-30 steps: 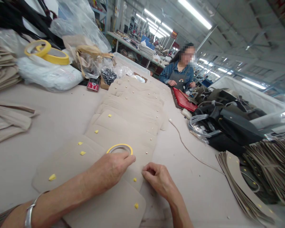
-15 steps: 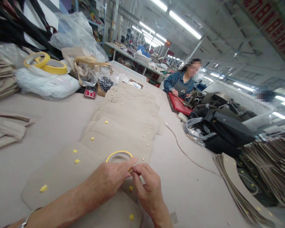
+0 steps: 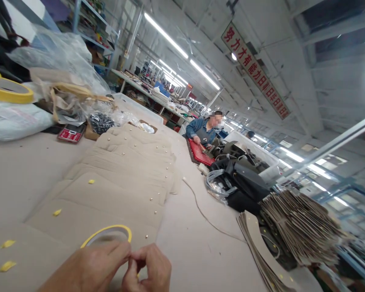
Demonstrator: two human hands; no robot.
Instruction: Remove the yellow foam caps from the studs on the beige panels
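Note:
My left hand (image 3: 93,263) is closed on a roll of yellow tape (image 3: 126,229), whose ring stands up beyond my fingers. Close against it, my right hand (image 3: 150,265) pinches at the roll's near edge; its thumb and fingertips are pressed together, and whatever lies between them is too small to make out. Under and ahead of both hands spreads an overlapping row of beige fabric panels (image 3: 109,198). Small yellow tape bits (image 3: 57,212) dot the panels on the left, and metal studs (image 3: 151,199) run along their right side.
At the left, more yellow tape rolls (image 3: 12,93) lie on a plastic bag, near a red calculator (image 3: 71,134). To the right are a thin cord (image 3: 197,202), a black bag (image 3: 246,182) and stacked brown pieces (image 3: 301,227). A co-worker (image 3: 200,129) works beyond, at a red board (image 3: 199,152).
The view has swung up and to the right, so the hands sit lower and further left in the picture. Both hands stay together at the tape roll.

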